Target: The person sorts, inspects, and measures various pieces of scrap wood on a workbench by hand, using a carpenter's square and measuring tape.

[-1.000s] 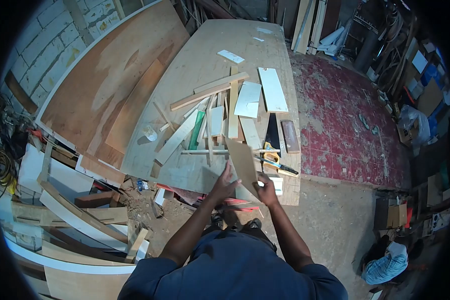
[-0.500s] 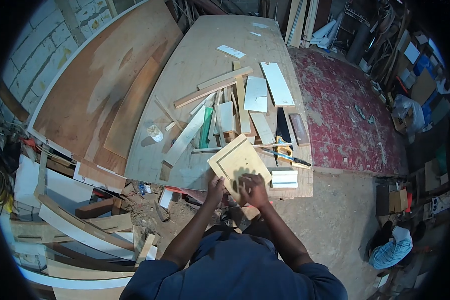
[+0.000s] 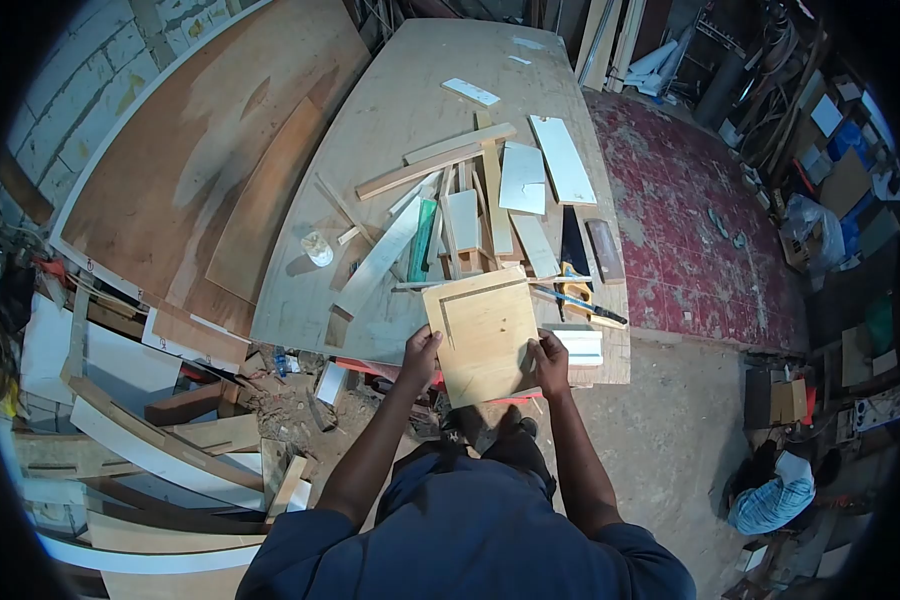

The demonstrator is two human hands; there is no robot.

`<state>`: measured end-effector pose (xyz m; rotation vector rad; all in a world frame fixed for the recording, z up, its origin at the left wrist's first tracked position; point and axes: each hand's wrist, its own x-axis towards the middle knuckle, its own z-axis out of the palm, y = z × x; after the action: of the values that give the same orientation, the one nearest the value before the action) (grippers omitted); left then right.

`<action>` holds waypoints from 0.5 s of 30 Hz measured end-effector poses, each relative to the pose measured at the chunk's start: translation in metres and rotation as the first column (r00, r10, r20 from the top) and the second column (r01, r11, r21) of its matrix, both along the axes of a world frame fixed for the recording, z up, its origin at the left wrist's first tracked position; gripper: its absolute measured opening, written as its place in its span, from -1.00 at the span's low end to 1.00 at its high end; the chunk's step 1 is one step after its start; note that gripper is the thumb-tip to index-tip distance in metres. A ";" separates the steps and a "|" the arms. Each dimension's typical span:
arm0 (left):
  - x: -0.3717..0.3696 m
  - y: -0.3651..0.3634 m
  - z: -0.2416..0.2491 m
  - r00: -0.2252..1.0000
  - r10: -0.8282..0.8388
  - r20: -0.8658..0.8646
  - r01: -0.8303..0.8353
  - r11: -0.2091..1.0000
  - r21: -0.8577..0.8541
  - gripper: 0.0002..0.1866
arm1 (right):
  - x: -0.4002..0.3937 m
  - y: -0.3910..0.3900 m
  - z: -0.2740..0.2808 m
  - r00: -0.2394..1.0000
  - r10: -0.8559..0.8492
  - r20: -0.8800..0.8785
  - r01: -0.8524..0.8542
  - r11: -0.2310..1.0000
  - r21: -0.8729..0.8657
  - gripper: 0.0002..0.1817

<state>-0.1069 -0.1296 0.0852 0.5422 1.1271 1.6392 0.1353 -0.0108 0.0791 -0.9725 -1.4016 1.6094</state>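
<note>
A pale wooden panel (image 3: 485, 335) with a dark groove along its top and left edges is held in front of me, over the table's near edge. My left hand (image 3: 422, 358) is closed on its left side. On the right side, my right hand (image 3: 549, 362) pinches the edge with the thumb on the face. Just beyond the panel lies a handsaw with a yellow handle (image 3: 576, 290). A white grooved block (image 3: 576, 347) sits right of my right hand, near the table's corner.
The wooden table (image 3: 390, 110) carries a heap of offcuts, a green strip (image 3: 422, 240), a small clear jar (image 3: 316, 248) and a white board (image 3: 562, 160). Large plywood sheets (image 3: 200, 170) lean at the left. Curved wood pieces (image 3: 160, 450) lie lower left. Another person (image 3: 773, 493) is low at the right.
My right hand has moved from across the panel's lower face to its right edge. The panel has turned more upright to my view, and its face shows more fully.
</note>
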 end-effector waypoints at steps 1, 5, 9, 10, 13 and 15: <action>-0.003 -0.001 0.009 1.000 0.002 0.002 -0.002 1.000 -0.006 -0.71 | -0.002 -0.003 0.004 0.998 -0.051 -0.042 0.051 0.999 0.006 -0.80; -0.012 -0.005 0.019 0.994 -0.112 -0.001 0.112 0.991 -0.071 -0.74 | -0.001 0.001 -0.010 0.943 -0.278 -0.181 0.273 0.960 -0.053 -0.90; -0.004 -0.014 0.026 0.955 -0.287 -0.071 0.271 0.946 -0.176 -0.72 | 0.002 0.005 0.004 0.855 -0.451 -0.256 0.413 0.891 -0.190 -0.90; -0.001 -0.016 0.024 0.957 -0.286 -0.042 0.275 0.946 -0.171 -0.71 | 0.005 0.009 0.002 0.859 -0.440 -0.261 0.405 0.896 -0.180 -0.88; 0.006 -0.019 0.029 0.959 -0.282 -0.018 0.275 0.946 -0.173 -0.70 | 0.009 0.009 0.005 0.856 -0.443 -0.266 0.402 0.894 -0.196 -0.88; 0.010 -0.019 0.032 0.962 -0.261 0.074 0.270 0.951 -0.150 -0.70 | 0.008 0.007 0.010 0.852 -0.452 -0.262 0.405 0.889 -0.215 -0.88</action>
<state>-0.0968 -0.1491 0.1169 0.5190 1.0837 1.3126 0.1438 -0.0039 0.0894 -0.9899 -0.7866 1.4588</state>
